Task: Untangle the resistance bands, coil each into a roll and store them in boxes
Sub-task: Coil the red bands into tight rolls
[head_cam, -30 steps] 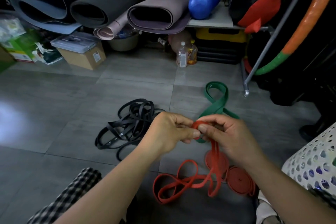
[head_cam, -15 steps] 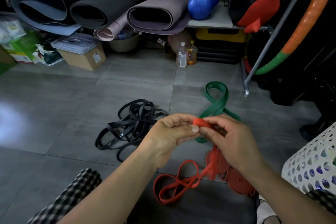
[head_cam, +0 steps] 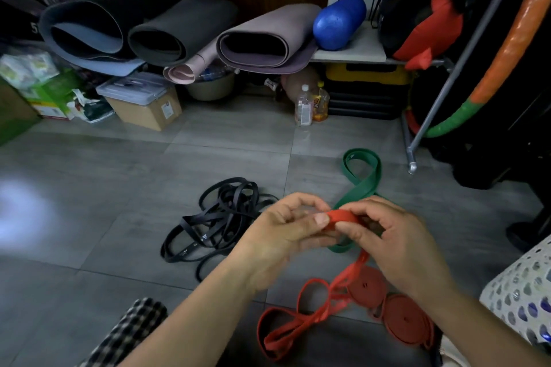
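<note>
1. Two hands meet over the floor (head_cam: 119, 217): our left hand (head_cam: 286, 235) and our right hand (head_cam: 396, 244) both pinch the same red band (head_cam: 343, 216), thumbs and fingertips closed on a small started roll at its upper end.
2. From that roll, the red band hangs down between the hands and trails onto the floor, where its loose loops lie in a heap near our knees.
3. Just beside those loops, to the right, we see two finished red coils (head_cam: 387, 304) lying flat on the floor, touching each other.
4. A green band (head_cam: 362, 182) lies in a loose figure-eight beyond the hands; its near end is hidden behind our fingers.
5. To the left of the hands, a tangle of black bands (head_cam: 220, 217) sits on the floor, apart from the red and green ones.
6. At the right edge, we see part of a white perforated basket (head_cam: 521, 286).
7. Along the far wall, rolled mats (head_cam: 179, 30) rest on a low shelf, with a blue roller (head_cam: 338, 22) beside them and a cardboard box (head_cam: 146, 107) with a clear lidded container on it on the floor below.
</note>
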A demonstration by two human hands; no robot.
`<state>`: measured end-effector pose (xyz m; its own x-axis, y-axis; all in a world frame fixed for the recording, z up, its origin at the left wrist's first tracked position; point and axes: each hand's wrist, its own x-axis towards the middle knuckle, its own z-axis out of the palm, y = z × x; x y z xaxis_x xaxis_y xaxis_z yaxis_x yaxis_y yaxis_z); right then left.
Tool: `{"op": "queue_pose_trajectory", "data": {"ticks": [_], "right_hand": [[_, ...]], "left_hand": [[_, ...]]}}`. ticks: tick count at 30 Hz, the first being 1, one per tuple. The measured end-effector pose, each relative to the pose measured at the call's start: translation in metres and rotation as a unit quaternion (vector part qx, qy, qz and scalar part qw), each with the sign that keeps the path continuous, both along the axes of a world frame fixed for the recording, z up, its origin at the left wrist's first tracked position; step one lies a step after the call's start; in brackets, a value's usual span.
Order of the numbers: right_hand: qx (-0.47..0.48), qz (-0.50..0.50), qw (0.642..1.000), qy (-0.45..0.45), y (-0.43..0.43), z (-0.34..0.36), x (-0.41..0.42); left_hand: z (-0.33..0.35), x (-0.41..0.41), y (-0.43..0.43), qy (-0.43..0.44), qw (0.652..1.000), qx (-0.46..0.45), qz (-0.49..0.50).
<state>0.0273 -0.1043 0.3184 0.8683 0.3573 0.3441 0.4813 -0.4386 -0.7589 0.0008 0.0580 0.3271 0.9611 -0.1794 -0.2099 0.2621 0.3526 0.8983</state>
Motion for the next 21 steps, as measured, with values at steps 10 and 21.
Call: {"op": "queue_pose_trajectory", "data": {"ticks": [10, 21], "right_hand": [[0.161, -0.01, 0.972, 0.173, 0.005, -0.004, -0.003], [0.11, -0.024, 0.987, 0.11, 0.017, -0.016, -0.002]], "left_hand": [[-0.003, 0.004, 0.001, -0.101, 0.967, 0.232, 0.021], [-0.013, -0.006, -0.012, 0.028, 0.992, -0.008, 0.121]]}}
